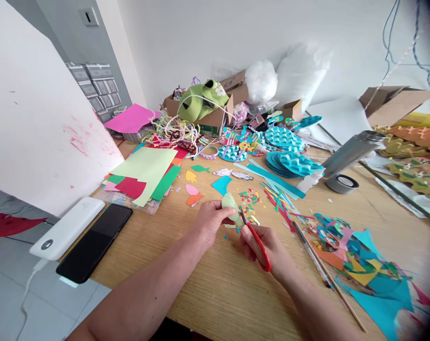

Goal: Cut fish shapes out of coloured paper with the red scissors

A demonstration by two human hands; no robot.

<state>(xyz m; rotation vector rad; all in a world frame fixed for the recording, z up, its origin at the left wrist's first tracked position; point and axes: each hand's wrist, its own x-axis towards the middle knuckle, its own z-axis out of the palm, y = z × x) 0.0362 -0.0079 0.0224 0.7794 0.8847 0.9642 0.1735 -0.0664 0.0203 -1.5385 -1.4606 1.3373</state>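
Note:
My left hand (pixel 212 220) pinches a small piece of light green paper (pixel 229 201) between thumb and fingers. In my right hand (pixel 266 246) are red-handled scissors (pixel 259 244), their blades at the right edge of that paper. Just beyond the hands lie a blue paper piece (pixel 222 185) and a scatter of tiny coloured paper bits (pixel 249 199). Paper fish cut-outs are spread farther back: a green one (pixel 201 168), a yellow one (pixel 191 176), a pink one (pixel 192 190), an orange one (pixel 194 199) and patterned white ones (pixel 222 172).
Coloured paper sheets (pixel 144 166) are stacked at the left, near a black phone (pixel 94 241) and a white power bank (pixel 67 229). Paper scraps (pixel 364 265), a pen (pixel 312 258) and a wooden stick (pixel 346 300) lie right. Behind stand blue discs (pixel 293 163) and a metal flask (pixel 353 154).

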